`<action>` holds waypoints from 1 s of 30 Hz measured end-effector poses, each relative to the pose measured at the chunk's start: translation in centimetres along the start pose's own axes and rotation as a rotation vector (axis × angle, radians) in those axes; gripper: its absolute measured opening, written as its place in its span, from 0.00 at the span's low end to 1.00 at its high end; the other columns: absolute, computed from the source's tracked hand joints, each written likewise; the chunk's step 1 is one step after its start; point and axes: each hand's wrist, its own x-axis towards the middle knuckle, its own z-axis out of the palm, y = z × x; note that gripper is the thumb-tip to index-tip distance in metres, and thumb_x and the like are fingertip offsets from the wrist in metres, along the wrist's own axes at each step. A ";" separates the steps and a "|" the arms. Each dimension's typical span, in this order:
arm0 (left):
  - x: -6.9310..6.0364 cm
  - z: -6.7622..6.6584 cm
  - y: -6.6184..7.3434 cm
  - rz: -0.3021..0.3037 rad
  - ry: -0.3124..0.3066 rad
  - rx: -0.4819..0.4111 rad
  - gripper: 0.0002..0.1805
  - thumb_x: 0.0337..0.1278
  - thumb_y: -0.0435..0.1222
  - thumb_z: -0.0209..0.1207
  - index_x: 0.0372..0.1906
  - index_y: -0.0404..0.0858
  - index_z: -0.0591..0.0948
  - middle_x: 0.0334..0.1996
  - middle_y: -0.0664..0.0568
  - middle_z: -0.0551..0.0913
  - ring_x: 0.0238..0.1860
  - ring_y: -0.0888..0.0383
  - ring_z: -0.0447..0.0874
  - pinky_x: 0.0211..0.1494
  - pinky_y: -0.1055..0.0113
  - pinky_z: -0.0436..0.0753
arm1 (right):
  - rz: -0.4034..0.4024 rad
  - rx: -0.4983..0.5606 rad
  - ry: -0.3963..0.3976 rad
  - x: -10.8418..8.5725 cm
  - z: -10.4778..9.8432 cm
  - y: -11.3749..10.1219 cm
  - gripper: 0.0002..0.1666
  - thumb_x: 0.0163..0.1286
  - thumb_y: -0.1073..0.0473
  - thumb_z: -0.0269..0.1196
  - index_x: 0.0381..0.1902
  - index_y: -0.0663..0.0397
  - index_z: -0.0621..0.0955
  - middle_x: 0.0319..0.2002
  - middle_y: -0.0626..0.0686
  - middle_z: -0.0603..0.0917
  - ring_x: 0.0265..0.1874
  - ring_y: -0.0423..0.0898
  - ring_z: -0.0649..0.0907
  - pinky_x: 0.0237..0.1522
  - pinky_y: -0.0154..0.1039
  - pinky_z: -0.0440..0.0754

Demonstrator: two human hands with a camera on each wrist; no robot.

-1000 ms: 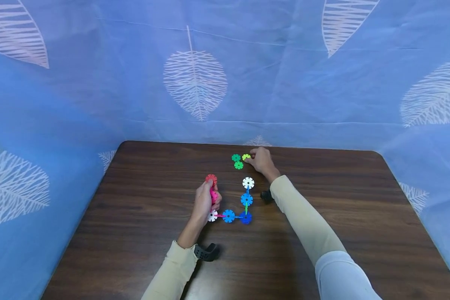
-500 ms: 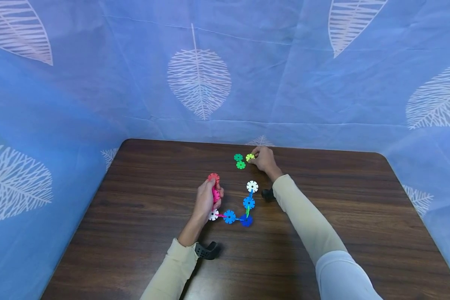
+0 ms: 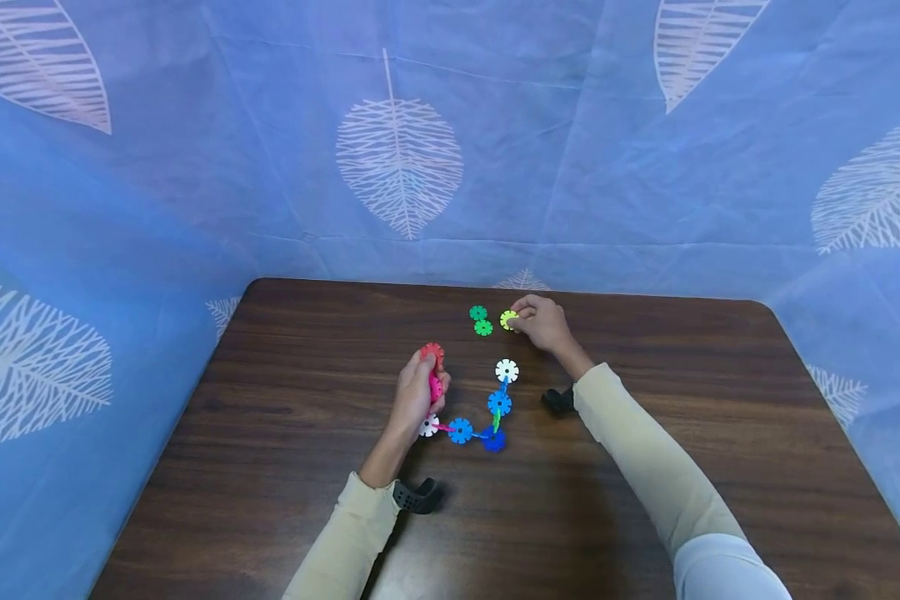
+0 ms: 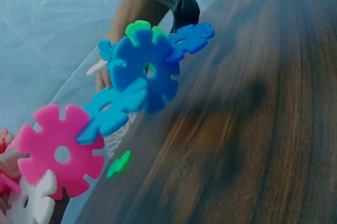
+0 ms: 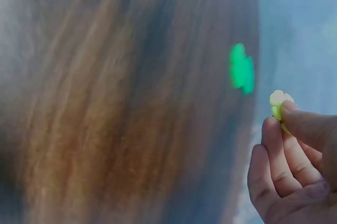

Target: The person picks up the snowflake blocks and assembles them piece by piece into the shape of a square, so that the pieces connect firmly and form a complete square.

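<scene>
Slotted plastic discs are joined into a U-shaped chain [image 3: 461, 431] above the wooden table. My left hand [image 3: 411, 396] grips its left arm, around the pink and red discs [image 3: 432, 353]; the fingers hide part of it. In the left wrist view a pink disc [image 4: 62, 150], a white disc and several blue discs [image 4: 138, 68] hang linked. The chain's free right end is a white disc [image 3: 507, 371]. Between thumb and fingers my right hand [image 3: 543, 323] pinches a yellow disc [image 5: 279, 99], to the right of two green discs [image 3: 483, 327].
The brown wooden table [image 3: 330, 350] has a rounded back edge. Behind and beside it hangs a blue cloth [image 3: 270, 150] with white leaf prints. Each wrist wears a black band, such as the left band [image 3: 420, 497].
My right hand has lifted the yellow disc and drawn it right, away from the green discs. The left hand still grips the chain, barely moved.
</scene>
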 end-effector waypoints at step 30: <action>-2.5 1.9 3.4 0.103 0.002 0.236 0.15 0.73 0.35 0.34 0.33 0.29 0.65 0.15 0.51 0.67 0.08 0.64 0.57 0.10 0.75 0.58 | -0.504 -0.016 0.081 -10.3 1.4 -9.3 0.05 0.58 0.64 0.69 0.32 0.57 0.82 0.32 0.53 0.86 0.31 0.44 0.86 0.35 0.37 0.85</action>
